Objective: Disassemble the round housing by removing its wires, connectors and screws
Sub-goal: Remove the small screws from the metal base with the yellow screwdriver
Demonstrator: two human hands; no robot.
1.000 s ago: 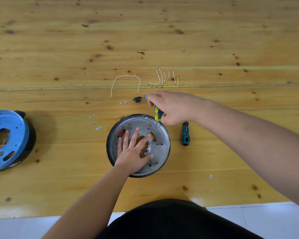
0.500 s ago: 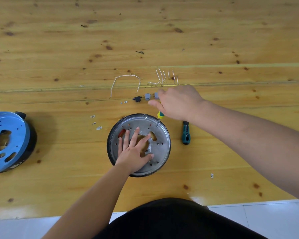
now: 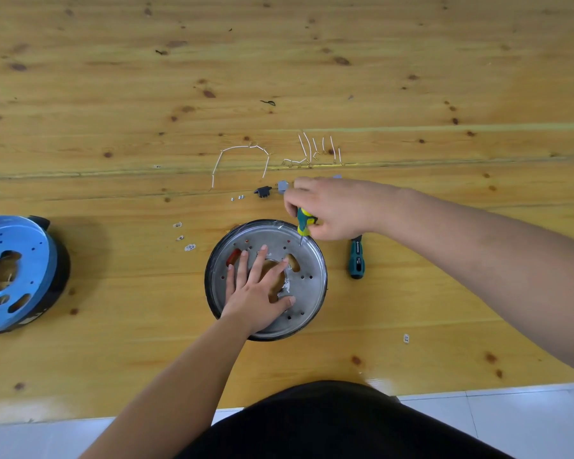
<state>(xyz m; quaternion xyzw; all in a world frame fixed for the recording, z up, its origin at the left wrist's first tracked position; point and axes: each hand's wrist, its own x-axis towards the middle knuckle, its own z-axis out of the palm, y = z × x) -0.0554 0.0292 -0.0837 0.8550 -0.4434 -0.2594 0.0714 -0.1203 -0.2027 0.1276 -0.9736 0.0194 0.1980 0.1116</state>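
A knotty pine table [image 3: 411, 61] carries it all: round housing [image 3: 309, 286] near the front edge, a blue-topped housing [image 3: 14, 276] far left, a spare screwdriver [image 3: 357, 258] just right of the round one, white wires [image 3: 239, 157] behind, small connectors [image 3: 263, 191] and screws [image 3: 189, 247] scattered between.

Table [image 3: 411, 77] knotty varnished wood, glossy. Round housing [image 3: 307, 283] dull grey metal plate, smeared, black glossy rim. Screwdriver [image 3: 304, 223] green-yellow plastic handle, thin metal shaft. Spare screwdriver [image 3: 357, 258] matt teal plastic. Second housing [image 3: 17, 260] smooth blue face.
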